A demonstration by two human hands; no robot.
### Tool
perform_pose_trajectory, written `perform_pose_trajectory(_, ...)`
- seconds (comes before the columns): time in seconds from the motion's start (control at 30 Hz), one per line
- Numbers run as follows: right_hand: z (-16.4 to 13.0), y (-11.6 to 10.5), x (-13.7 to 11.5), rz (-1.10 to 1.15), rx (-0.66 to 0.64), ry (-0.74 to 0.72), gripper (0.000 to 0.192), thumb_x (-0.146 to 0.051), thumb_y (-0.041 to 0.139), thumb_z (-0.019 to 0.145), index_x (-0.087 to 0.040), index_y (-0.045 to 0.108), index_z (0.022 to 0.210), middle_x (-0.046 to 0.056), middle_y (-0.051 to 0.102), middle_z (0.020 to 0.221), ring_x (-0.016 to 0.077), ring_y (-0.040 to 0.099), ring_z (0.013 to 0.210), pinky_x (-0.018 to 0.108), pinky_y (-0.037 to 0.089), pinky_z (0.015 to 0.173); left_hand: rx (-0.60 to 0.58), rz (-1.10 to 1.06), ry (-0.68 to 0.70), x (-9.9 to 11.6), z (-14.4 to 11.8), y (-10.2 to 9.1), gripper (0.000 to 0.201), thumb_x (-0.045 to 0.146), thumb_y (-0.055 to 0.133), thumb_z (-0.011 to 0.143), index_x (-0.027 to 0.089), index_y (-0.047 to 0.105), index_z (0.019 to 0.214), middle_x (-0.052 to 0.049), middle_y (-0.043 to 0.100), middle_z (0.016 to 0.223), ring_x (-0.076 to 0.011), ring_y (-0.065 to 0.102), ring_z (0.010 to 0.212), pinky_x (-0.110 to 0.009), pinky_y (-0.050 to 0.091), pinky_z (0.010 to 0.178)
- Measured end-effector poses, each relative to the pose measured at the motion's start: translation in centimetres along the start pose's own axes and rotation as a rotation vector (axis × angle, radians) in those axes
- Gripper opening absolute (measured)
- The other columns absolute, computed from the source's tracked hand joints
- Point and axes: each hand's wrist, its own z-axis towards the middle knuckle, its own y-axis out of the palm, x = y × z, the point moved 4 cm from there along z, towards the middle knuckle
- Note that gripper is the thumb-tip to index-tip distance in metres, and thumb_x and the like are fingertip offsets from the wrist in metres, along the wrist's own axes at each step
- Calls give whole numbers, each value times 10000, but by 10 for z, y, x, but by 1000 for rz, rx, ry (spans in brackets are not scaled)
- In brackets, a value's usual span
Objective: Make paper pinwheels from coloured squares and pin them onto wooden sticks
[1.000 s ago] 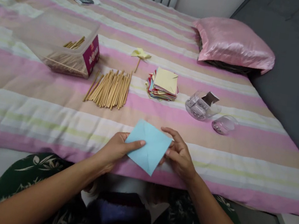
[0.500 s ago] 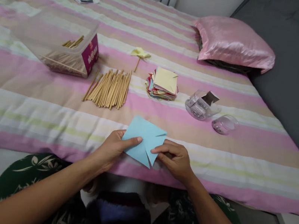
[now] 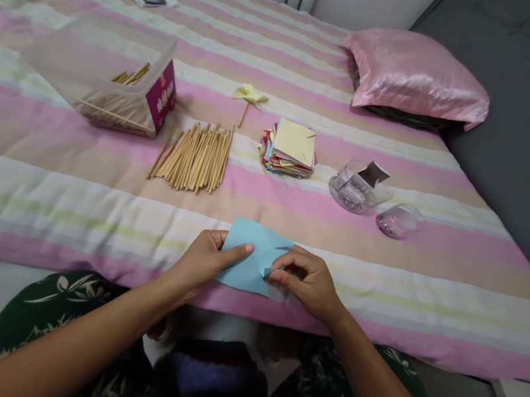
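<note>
While both hands work at the near edge of the bed, open blanket lies either side. 1 blue paper, flat-ish, long axis roughly left-right. Left hand pins its left side, thumb on top; right hand pinches a folded corner, fingers closed. Beyond: 1 stick pile, 1 paper stack, 1 plastic box, 1 pillow
</note>
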Motion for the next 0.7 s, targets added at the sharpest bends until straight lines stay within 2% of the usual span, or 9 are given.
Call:
perform_pose_trajectory(0.23,1,2,7,27,14,75,191,-379,688,722,-188,696,724,7,580,673,104,501,582,226,410,524,32,62,13,-2,1,2,191,333,732,663,160,713,742,-17,712,650,-111,613,535,-215,480,545)
perform_pose_trajectory(0.57,0,4,15,82,31,133,213,-392,686,721,-180,681,728,-6,527,662,85,460,537,211,358,465,19,43,10,-3,1,2,250,352,715,678,158,711,836,-50,730,721,-138,648,580,-256,517,590)
perform_pose_trajectory(0.7,1,3,14,76,54,112,214,-391,681,725,-178,667,709,-8,521,667,89,477,543,216,378,476,24,80,49,-3,3,1,271,345,694,700,136,688,873,-73,731,778,-149,656,612,-273,525,612)
